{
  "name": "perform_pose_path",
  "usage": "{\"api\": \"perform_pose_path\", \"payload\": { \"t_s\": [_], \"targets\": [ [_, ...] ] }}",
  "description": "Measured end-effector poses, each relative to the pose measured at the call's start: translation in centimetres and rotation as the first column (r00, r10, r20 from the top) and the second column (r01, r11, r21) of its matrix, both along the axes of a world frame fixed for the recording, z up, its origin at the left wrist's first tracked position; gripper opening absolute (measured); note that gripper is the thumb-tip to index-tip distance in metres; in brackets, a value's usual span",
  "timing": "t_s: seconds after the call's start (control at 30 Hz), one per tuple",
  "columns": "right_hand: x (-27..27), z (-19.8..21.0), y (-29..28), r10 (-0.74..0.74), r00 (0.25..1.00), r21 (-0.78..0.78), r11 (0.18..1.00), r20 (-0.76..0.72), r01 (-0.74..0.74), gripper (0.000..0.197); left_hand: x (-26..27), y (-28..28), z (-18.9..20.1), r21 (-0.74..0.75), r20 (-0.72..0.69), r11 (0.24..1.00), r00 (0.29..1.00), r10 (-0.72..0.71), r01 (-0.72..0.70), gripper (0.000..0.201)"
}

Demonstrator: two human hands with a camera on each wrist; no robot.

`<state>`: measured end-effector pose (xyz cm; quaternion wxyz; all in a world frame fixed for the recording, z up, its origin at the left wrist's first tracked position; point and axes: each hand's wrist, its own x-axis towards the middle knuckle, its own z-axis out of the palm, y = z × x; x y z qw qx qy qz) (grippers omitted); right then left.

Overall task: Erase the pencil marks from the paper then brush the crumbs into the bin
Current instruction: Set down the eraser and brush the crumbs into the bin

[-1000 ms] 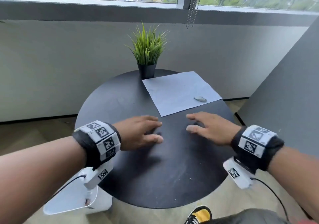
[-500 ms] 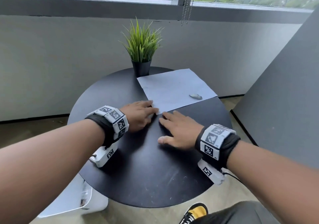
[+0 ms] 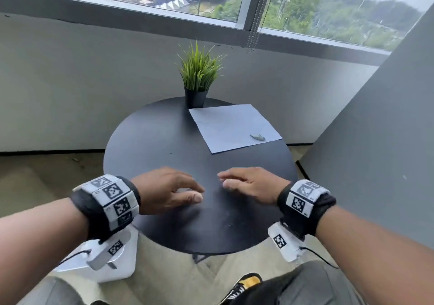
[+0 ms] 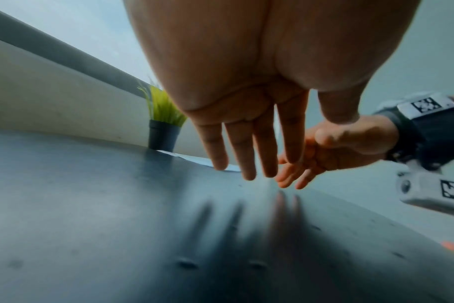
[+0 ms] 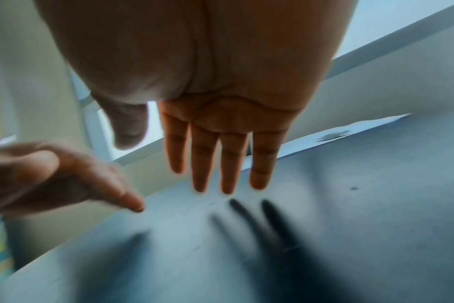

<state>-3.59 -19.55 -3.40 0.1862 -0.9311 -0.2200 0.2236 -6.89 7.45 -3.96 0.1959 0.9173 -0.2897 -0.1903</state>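
I see the paper (image 3: 232, 127) lying flat at the table's (image 3: 150, 145) far right, turned so one corner points toward me; the eraser (image 3: 257, 137) sits on its right part, long axis running left-right. Since half a second ago, my left hand (image 3: 164, 191) and right hand (image 3: 252, 185) have pulled back from the paper's near corner, fingers relaxed and holding nothing.

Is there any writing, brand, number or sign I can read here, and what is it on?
No readable words or numbers.
Wristbands: black-and-white square code patterns, not text.
Shoe: black marks on yellow, too blurred to read.
Paper: no legible writing.
Pot: no label visible.
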Motion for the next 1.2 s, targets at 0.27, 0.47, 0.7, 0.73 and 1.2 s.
{"api": "perform_pose_path", "payload": {
  "t_s": [0.27, 0.47, 0.7, 0.73, 1.2],
  "targets": [
    [-4.2, -1.0, 1.2, 0.149, 0.987, -0.233, 0.960, -0.054, -0.157, 0.087, 0.3, 1.5, 1.0, 0.184, 0.019, 0.968, 0.985, 0.172, -0.172, 0.070],
    [1.1, 1.9, -0.9, -0.021, 0.994, -0.151, 0.988, 0.106, 0.037, 0.058, 6.5, -0.9, -1.1, 0.392, 0.130, 0.793, 0.881, 0.454, -0.466, 0.090],
    [4.9, 0.0, 3.8, 0.238, 0.966, -0.247, 0.947, 0.100, -0.208, 0.045, 2.3, -5.2, -0.2, 0.332, -0.106, 0.942, 0.994, -0.012, 0.046, 0.104],
    [5.0, -0.6, 4.5, 0.275, 0.956, -0.277, 0.931, 0.100, -0.238, 0.044, 2.4, -4.9, 0.7, 0.234, -0.136, 0.970, 0.990, -0.038, 0.069, 0.089],
    [0.2, -1.8, -7.5, -0.182, 0.982, -0.347, 0.919, 0.052, 0.188, 0.076, -0.2, -3.2, -0.5, 0.216, -0.227, 0.963, 0.967, -0.113, 0.163, 0.119]
  ]
}}
